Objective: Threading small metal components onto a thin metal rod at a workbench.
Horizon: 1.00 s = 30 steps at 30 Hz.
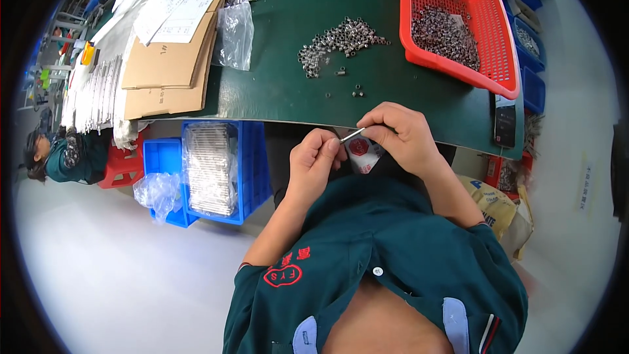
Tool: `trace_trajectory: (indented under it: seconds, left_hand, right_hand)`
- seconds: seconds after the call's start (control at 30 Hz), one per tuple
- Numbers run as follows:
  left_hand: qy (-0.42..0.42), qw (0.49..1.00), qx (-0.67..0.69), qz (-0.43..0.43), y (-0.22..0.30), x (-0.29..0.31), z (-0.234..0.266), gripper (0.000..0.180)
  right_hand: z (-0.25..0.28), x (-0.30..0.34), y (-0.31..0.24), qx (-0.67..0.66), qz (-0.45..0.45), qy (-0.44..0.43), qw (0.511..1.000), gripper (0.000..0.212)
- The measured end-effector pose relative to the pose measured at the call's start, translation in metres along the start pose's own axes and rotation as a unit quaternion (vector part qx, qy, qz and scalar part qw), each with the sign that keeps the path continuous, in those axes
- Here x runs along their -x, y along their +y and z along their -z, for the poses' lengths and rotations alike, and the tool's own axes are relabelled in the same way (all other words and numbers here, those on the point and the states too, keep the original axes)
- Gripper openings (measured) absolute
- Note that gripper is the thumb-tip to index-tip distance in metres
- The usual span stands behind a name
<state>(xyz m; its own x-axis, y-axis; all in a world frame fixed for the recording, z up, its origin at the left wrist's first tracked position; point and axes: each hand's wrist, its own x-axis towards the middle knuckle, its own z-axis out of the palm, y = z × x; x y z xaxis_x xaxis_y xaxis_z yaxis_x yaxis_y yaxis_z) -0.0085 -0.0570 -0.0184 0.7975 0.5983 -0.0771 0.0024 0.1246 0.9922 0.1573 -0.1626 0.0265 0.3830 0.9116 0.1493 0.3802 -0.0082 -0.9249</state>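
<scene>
My left hand (316, 159) and my right hand (404, 136) meet just off the front edge of the green table, over my lap. Between them is a thin, short metal rod (352, 136), pinched at one end by each hand's thumb and fingers. Whether a small part sits on the rod is too small to tell. Beyond my hands, a loose pile of small metal rings (344, 40) lies on the table. A few single rings (358, 92) rest closer to the edge.
A red perforated basket (422, 56) with small dark metal parts stands at the right, near a phone (505, 124). Cardboard sheets (164, 65) and a clear bag (234, 36) lie left. Blue crates (252, 170) stand below the table. Another person (82, 154) sits at far left.
</scene>
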Motion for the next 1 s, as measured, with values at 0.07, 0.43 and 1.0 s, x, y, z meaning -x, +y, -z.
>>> trace_trajectory:
  seconds: [0.07,0.43,1.0]
  left_hand:
    - [-0.003,1.000,-0.003,-0.007,0.001,0.002,0.000,0.017]
    - [-0.092,0.960,0.232,0.129,-0.003,0.003,0.007,0.022]
    - [-0.023,0.997,0.075,0.001,0.010,0.006,0.011,0.019]
  right_hand:
    - [0.000,-0.001,0.000,0.050,0.068,0.008,0.996,0.010]
    - [-0.003,-0.003,-0.004,0.082,0.222,-0.002,0.972,0.015]
    - [-0.009,-0.003,-0.023,0.016,-0.032,0.010,0.999,0.016]
